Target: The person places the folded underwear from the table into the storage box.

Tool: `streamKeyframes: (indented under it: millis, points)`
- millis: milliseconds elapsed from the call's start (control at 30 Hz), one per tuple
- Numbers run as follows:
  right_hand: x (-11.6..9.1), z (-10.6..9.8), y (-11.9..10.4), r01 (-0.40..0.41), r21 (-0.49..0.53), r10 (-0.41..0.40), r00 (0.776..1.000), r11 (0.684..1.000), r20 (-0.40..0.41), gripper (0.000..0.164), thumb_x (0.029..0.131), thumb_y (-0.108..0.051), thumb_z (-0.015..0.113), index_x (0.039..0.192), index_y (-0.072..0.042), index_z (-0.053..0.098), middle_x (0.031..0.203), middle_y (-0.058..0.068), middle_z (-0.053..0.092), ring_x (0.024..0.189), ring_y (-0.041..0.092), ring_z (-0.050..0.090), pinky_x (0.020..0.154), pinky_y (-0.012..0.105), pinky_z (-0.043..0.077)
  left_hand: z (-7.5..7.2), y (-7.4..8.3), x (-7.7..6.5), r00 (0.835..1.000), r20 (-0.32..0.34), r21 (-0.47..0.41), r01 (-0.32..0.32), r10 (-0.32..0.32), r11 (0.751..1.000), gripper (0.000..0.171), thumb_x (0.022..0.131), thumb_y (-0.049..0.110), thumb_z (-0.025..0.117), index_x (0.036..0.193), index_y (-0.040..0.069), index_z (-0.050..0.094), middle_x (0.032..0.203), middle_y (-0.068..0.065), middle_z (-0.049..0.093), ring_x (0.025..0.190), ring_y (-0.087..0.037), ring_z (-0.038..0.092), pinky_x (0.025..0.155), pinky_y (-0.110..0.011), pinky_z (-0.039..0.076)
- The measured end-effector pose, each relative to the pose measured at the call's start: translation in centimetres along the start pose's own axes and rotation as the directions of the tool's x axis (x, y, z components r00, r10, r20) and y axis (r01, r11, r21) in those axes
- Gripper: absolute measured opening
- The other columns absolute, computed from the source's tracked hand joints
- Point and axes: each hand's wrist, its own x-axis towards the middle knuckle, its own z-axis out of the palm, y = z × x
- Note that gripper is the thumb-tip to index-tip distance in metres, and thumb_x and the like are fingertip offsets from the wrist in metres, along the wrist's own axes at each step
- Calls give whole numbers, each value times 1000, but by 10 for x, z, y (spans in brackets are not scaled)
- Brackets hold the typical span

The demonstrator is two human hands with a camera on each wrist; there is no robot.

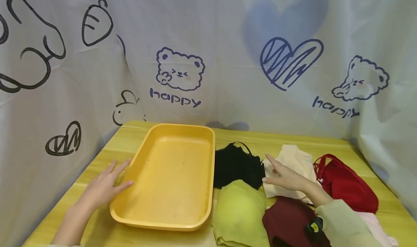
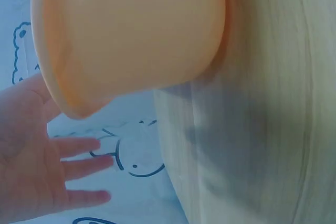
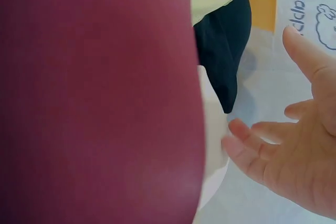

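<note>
My left hand (image 1: 103, 185) is at the left rim of an orange-yellow plastic tray (image 1: 211, 189), fingers spread, thumb over the edge. In the left wrist view, the fingers of this hand (image 2: 31, 156) stretch out beside the tray's wall (image 2: 136, 35). Fingers loosely extended, my right hand (image 1: 285, 176) hovers over a folded cream bra-like garment (image 1: 293, 156) and holds nothing. Left of it lies a black garment (image 1: 238, 165) with a thin strap. The right wrist view shows the right hand (image 3: 299, 140) beyond a large maroon garment (image 3: 100, 98).
A yellow-green folded garment (image 1: 241, 212) and a maroon one (image 1: 290, 220) lie in front. To the right are a red strapped garment (image 1: 352, 185) and a pink one (image 1: 374, 227). White drawn-on curtains (image 1: 228, 59) enclose the wooden table (image 1: 107, 149).
</note>
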Motion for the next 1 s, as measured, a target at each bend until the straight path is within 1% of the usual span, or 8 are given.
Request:
streamKeyframes:
  millis: [167, 333, 433, 567, 667, 733, 833, 1000]
  points:
    - [17, -2, -3, -44, 38, 41, 995, 998, 87, 85, 92, -33, 54, 145, 2, -2, 145, 32, 7, 111, 44, 46, 89, 50, 40, 3, -7, 2, 997, 13, -157, -70, 73, 985, 59, 91, 28, 56, 138, 0, 35, 133, -33, 36, 118, -53, 35, 90, -65, 29]
    - [30, -3, -5, -118, 52, 108, 980, 992, 165, 87, 92, -32, 54, 144, 2, -7, 143, 36, 10, 128, 50, 21, 98, 57, 27, 5, -15, 3, 991, 21, -284, -121, 133, 951, 49, 93, 17, 53, 133, -7, 39, 131, -30, 41, 110, -48, 46, 89, -57, 37]
    - [38, 0, -4, -160, 85, 138, 967, 984, 214, 88, 92, -27, 55, 143, 3, -10, 143, 37, 6, 130, 49, 15, 95, 54, 34, 8, -20, 4, 987, 42, -361, -127, 152, 924, 48, 93, 15, 52, 133, -9, 38, 130, -32, 41, 105, -48, 50, 85, -54, 42]
    - [47, 1, -2, -222, 85, 195, 949, 971, 248, 90, 91, -27, 56, 143, 3, -10, 142, 38, 5, 103, 39, 50, 77, 40, 46, 11, -26, 7, 980, 60, -471, -139, 189, 871, 49, 94, 12, 50, 134, -12, 34, 132, -34, 36, 112, -51, 42, 87, -54, 40]
    - [53, 1, -5, -249, 68, 224, 939, 966, 261, 90, 91, -30, 57, 143, 4, -7, 142, 37, 6, 90, 34, 53, 73, 39, 44, 11, -28, 8, 975, 93, -547, -120, 203, 828, 51, 95, 11, 48, 135, -14, 30, 135, -36, 30, 120, -54, 30, 91, -56, 34]
    - [56, 1, -6, -262, 83, 234, 938, 961, 255, 88, 91, -31, 56, 144, 4, -4, 143, 36, 7, 107, 42, 46, 82, 45, 43, 12, -28, 8, 973, 122, -588, -89, 197, 804, 51, 95, 11, 47, 135, -14, 27, 136, -37, 26, 122, -56, 22, 93, -57, 32]
    - [62, 3, -7, -284, 124, 251, 941, 951, 229, 82, 91, -31, 54, 144, 6, 3, 145, 33, 5, 131, 47, 11, 98, 56, 28, 12, -29, 7, 971, 147, -624, -55, 186, 779, 53, 95, 11, 46, 137, -13, 25, 138, -36, 22, 124, -56, 16, 94, -59, 29]
    - [73, 7, -8, -350, 264, 304, 932, 899, 199, 78, 91, -34, 54, 145, 1, 9, 147, 28, 4, 133, 45, 8, 103, 57, 19, 13, -29, 7, 970, 170, -650, -22, 174, 759, 54, 95, 12, 46, 138, -12, 23, 140, -36, 19, 125, -56, 12, 94, -63, 25]
